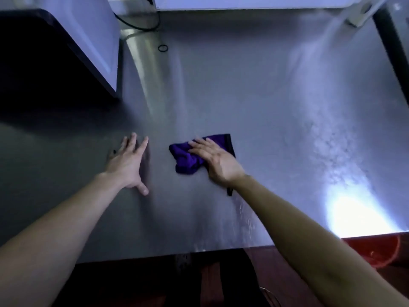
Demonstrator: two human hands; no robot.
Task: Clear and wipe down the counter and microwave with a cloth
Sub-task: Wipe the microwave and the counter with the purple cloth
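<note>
A purple cloth [184, 159] with a dark edge lies bunched on the steel counter [243, 96], near the middle. My right hand [215, 159] presses flat on the cloth with straight fingers, covering its right part. My left hand [128, 161] rests flat on the bare counter a little to the left of the cloth, fingers spread, holding nothing. The microwave [66, 41], white with a dark front, stands at the back left.
A small black ring [163, 48] lies on the counter near a black cable [141, 25] behind the microwave. A white appliance edge [243, 2] runs along the back. A red bucket [374, 251] sits below the counter's front right edge. Wet streaks glare at right.
</note>
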